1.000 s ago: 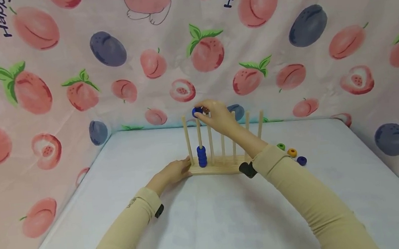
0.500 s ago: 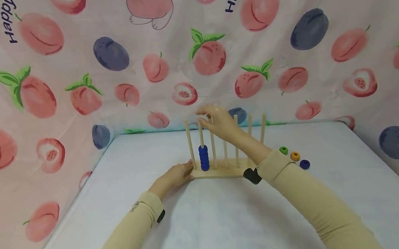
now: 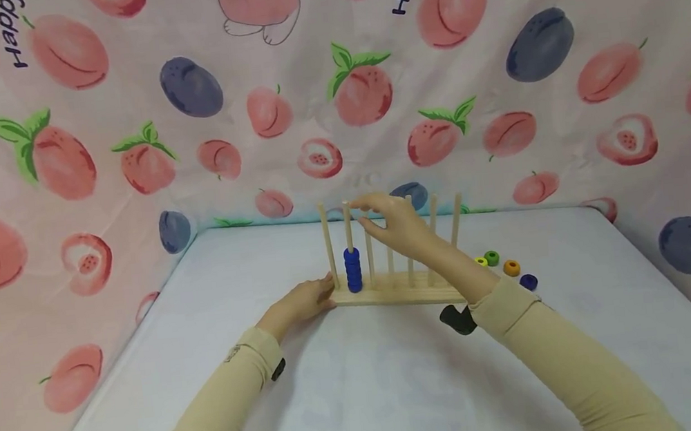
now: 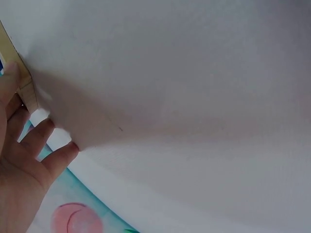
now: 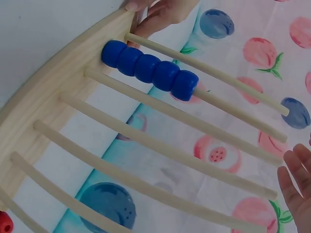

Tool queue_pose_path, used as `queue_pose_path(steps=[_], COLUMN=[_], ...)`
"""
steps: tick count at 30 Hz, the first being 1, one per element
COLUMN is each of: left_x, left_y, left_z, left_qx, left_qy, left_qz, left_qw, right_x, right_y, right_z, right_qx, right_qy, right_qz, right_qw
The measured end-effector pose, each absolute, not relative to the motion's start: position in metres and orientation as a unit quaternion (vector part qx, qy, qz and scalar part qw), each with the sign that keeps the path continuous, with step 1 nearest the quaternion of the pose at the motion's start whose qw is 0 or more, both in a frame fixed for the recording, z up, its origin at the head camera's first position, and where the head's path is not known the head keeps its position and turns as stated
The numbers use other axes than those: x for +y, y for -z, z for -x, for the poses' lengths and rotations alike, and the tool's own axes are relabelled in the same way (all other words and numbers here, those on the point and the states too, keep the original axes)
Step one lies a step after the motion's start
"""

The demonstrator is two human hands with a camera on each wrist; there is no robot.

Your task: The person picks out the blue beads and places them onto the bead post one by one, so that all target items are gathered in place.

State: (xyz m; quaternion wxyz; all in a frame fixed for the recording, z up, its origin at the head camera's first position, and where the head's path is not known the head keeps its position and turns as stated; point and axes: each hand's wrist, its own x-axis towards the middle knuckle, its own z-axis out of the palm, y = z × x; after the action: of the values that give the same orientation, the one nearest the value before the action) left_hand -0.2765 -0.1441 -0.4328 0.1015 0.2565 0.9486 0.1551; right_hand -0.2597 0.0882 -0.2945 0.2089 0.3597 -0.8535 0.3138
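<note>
A wooden peg rack [image 3: 403, 296] with several upright pegs stands on the table. Blue beads [image 3: 353, 270] are stacked on its second peg from the left; the right wrist view shows the same blue beads [image 5: 150, 70] touching one another. My left hand [image 3: 304, 301] grips the left end of the base. In the left wrist view, that hand [image 4: 24, 160] has its thumb and index finger on the wood, the other fingers spread. My right hand [image 3: 399, 224] is beside the tops of the pegs, thumb and fingers apart, holding nothing; its fingertips [image 5: 301, 158] show at the right wrist view's edge.
Loose beads lie right of the rack: a green bead [image 3: 492, 257], a yellow bead [image 3: 481, 262], an orange bead [image 3: 512, 268] and a dark blue bead [image 3: 529, 282]. A red bead [image 5: 5, 223] shows in the right wrist view. Fruit-print cloth [image 3: 310, 108] hangs behind the table.
One second ago my right hand held a blue bead at the second peg's top. It let go, the bead dropped onto the stack, and the hand moved right. The left hand stays put.
</note>
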Motion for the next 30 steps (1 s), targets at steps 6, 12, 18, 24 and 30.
queue_pose_path(steps=[6, 12, 18, 24, 30], left_x=[-0.148, -0.140, -0.137, -0.139, -0.142], left_y=[0.439, 0.432, 0.430, 0.431, 0.432], left_z=[0.280, 0.277, 0.275, 0.277, 0.278], left_qx=[0.943, 0.947, 0.952, 0.954, 0.952], left_qy=[-0.151, -0.145, -0.133, -0.146, -0.138], left_qz=[-0.280, -0.268, -0.260, -0.248, -0.259], left_qw=[0.098, 0.099, 0.089, 0.087, 0.090], right_x=[0.106, 0.132, 0.154, 0.174, 0.198], right_y=[0.307, 0.314, 0.321, 0.328, 0.341], right_z=[0.252, 0.244, 0.236, 0.235, 0.233], right_qx=[-0.850, -0.880, -0.891, -0.896, -0.894], right_qy=[-0.326, -0.292, -0.264, -0.266, -0.275], right_qz=[-0.356, -0.319, -0.308, -0.310, -0.315], right_qw=[0.209, 0.195, 0.203, 0.174, 0.158])
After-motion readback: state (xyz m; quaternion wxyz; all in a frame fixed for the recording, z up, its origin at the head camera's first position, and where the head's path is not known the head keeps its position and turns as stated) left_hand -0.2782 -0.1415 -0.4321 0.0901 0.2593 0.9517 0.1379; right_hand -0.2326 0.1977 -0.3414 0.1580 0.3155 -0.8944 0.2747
